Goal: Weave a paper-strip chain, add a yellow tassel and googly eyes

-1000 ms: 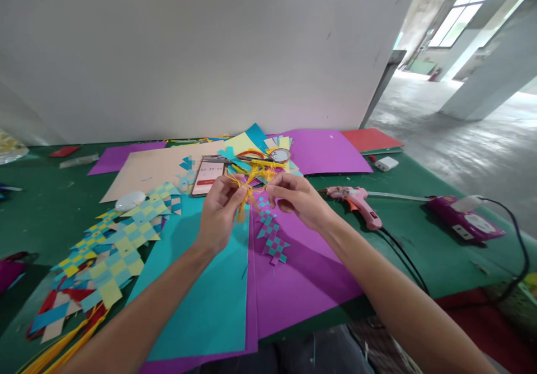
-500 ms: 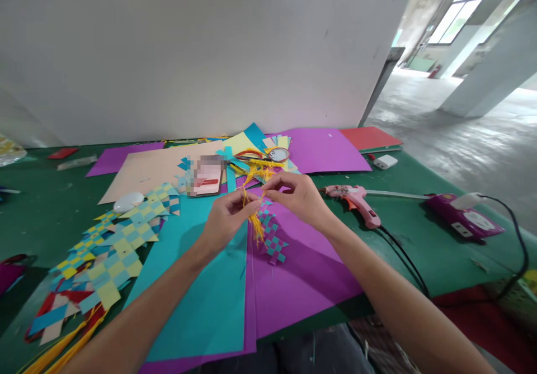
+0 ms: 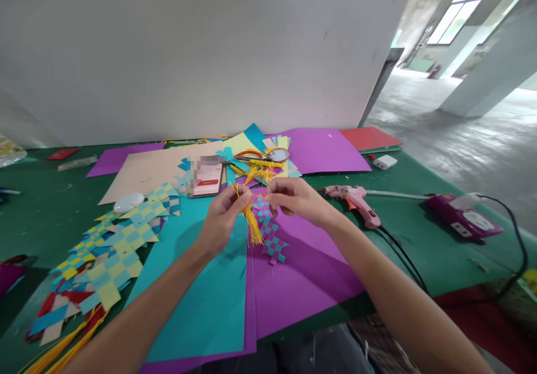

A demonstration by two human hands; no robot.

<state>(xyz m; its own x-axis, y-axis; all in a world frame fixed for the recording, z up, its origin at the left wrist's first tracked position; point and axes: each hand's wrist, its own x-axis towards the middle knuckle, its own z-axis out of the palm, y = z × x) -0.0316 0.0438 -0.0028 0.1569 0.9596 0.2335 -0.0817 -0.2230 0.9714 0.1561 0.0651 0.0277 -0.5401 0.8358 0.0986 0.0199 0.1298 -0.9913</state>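
My left hand (image 3: 224, 212) pinches the top of a yellow tassel (image 3: 253, 226), whose loose threads hang down below the fingers. My right hand (image 3: 296, 199) is closed at the fingertips on a thin yellow thread that runs across to the tassel. Beneath both hands lies a woven strip (image 3: 274, 245) of purple and teal paper squares. It rests on a purple paper sheet (image 3: 302, 273), beside a teal sheet (image 3: 205, 296) under my left forearm. More yellow threads (image 3: 258, 173) lie just beyond my fingers.
A phone (image 3: 208, 177) stands behind my left hand. Scissors and a tape roll (image 3: 278, 155) lie at the back. On the right are a pink glue gun (image 3: 354, 199) and a purple power strip (image 3: 465, 216) with cords. Woven paper strips (image 3: 121, 245) pile up left. A white board (image 3: 201, 55) closes off the back.
My hands have moved slightly apart, drawing the thread sideways between them. The tassel has shifted a little left and its threads now hang straighter.
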